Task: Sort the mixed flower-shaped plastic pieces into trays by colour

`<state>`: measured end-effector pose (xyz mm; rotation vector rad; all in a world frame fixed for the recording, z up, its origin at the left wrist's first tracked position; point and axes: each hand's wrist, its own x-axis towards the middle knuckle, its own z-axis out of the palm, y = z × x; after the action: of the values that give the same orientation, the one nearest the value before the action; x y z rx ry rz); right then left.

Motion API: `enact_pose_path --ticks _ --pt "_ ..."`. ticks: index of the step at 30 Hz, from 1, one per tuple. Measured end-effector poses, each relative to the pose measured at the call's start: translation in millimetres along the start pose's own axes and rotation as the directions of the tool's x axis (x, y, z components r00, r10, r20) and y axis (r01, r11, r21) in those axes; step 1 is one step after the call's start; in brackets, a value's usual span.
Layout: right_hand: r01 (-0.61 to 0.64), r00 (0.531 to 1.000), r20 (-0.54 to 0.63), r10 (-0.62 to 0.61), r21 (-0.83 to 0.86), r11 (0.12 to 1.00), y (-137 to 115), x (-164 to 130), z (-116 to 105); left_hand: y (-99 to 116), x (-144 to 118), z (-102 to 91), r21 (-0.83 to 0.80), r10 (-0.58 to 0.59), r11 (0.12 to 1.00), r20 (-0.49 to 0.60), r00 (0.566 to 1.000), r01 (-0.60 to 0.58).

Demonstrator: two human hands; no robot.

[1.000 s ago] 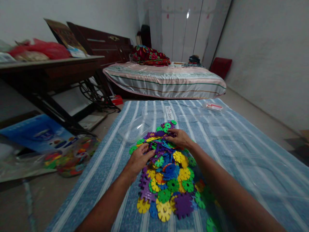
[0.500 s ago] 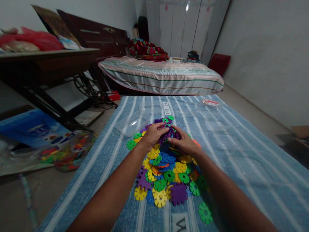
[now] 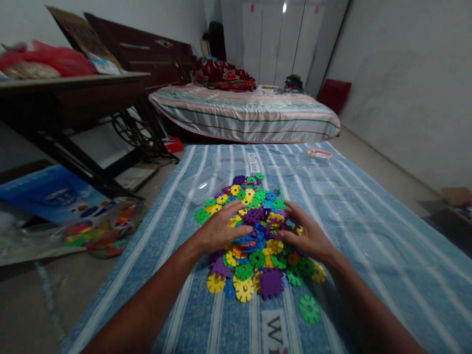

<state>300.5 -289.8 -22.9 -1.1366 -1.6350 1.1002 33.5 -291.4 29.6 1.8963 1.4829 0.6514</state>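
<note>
A heap of flat toothed plastic discs [image 3: 254, 231] in purple, yellow, green, blue and orange lies on a blue striped mat [image 3: 361, 236]. My left hand [image 3: 220, 230] rests palm down on the left side of the heap, fingers spread. On the heap's right side lies my right hand [image 3: 309, 236], also flat with fingers apart. Neither hand grips a disc. One green disc [image 3: 309, 309] lies alone in front of the heap.
A clear plastic container [image 3: 202, 185] sits on the mat behind the heap. A bag of coloured toys [image 3: 106, 231] and a blue box [image 3: 51, 196] lie on the floor at left, under a dark table [image 3: 73, 98]. A mattress [image 3: 247, 115] lies beyond the mat.
Both hands have pulled back from the far top of the heap toward me and spread flat on its two sides. The discs have spread out at the far end.
</note>
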Motion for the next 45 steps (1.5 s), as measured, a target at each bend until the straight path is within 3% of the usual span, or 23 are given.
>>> enact_pose_path --ticks 4,7,11,16,19,22,26,30,35,38,41,45 --pt "0.170 0.977 0.177 -0.121 -0.292 0.941 12 -34 -14 -25 -53 0.7 0.293 -0.057 0.956 0.179 0.982 0.002" --pt "0.258 0.955 0.256 -0.148 -0.477 0.840 18 -49 -5 -29 -72 16.3 0.449 -0.107 0.893 0.186 0.977 0.012" --pt "0.320 0.943 0.273 -0.191 -0.584 0.746 18 -45 19 -20 -67 36.6 0.510 -0.073 0.860 0.132 0.989 -0.005" --pt "0.313 0.950 0.206 -0.235 -0.605 0.733 15 -16 37 -19 -52 45.7 0.399 0.010 0.917 0.023 1.000 -0.019" --pt "0.337 0.941 0.180 -0.286 -0.568 0.751 17 0 44 -16 -45 46.8 0.184 0.004 0.983 -0.053 0.999 0.006" --pt "0.332 0.941 0.122 -0.316 -0.521 0.787 17 12 53 -10 -37 47.3 -0.172 -0.096 0.982 -0.094 0.991 0.079" --pt "0.326 0.943 0.059 -0.328 -0.361 0.874 16 27 61 -8 -27 44.7 -0.558 -0.198 0.815 -0.020 0.980 0.154" --pt "0.313 0.950 0.035 -0.311 -0.130 0.941 14 40 61 -11 -16 33.1 -0.712 -0.196 0.686 0.018 0.980 0.151" --pt "0.268 0.958 0.075 -0.276 0.097 0.958 5 52 58 -9 4 16.4 -0.748 -0.109 0.639 0.141 0.984 0.178" --pt "0.194 0.973 0.091 -0.211 0.168 0.967 2 59 62 -11 16 12.3 -0.651 -0.141 0.744 0.067 0.988 0.150" --pt "0.118 0.993 -0.002 -0.121 0.238 0.964 7 65 64 -17 23 10.7 -0.544 -0.153 0.827 0.017 0.988 0.137" --pt "0.027 0.996 -0.088 -0.003 0.282 0.959 21 69 59 -23 21 13.6 -0.330 -0.007 0.943 0.074 0.997 0.031"
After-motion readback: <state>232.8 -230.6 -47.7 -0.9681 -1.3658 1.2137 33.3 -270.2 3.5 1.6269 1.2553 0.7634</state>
